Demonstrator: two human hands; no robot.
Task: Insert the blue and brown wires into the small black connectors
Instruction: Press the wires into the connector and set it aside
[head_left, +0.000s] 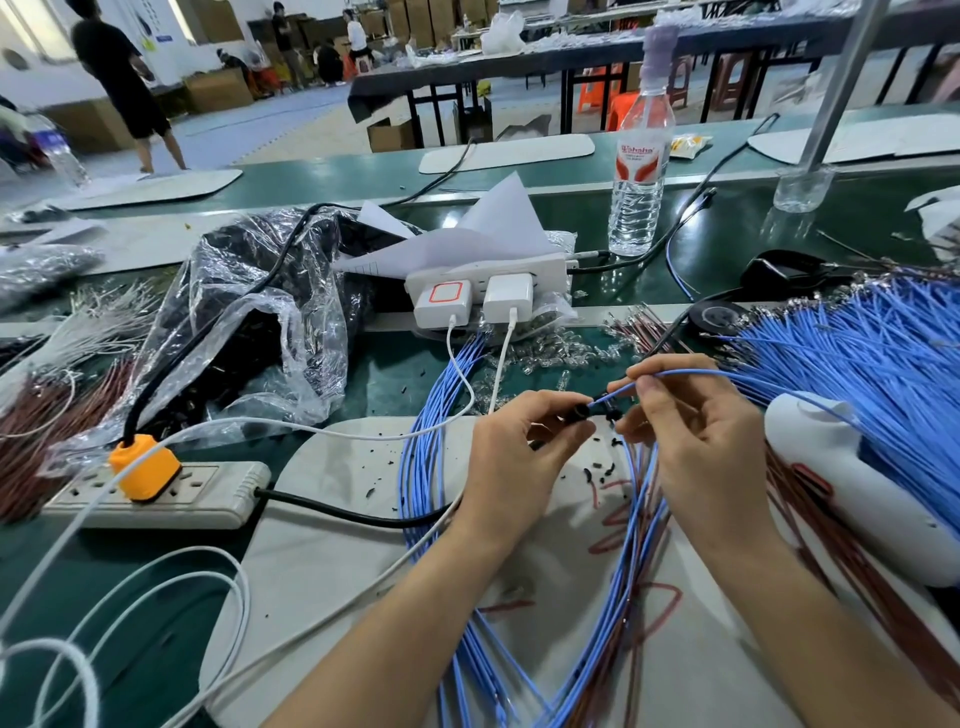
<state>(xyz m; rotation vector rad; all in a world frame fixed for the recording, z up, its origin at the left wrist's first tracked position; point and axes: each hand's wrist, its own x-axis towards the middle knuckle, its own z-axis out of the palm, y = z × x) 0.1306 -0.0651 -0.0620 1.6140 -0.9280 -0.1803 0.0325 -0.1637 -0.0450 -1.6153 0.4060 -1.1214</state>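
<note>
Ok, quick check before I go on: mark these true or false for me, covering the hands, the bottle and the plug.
1. The left hand pinches a small black connector. True.
2. The right hand is empty. False: it pinches a blue wire between thumb and fingertips.
3. The water bottle lies on its side. False: it stands upright on the bench, beyond the hands.
4. An orange plug sits in the power strip to the left of the hands. True.
</note>
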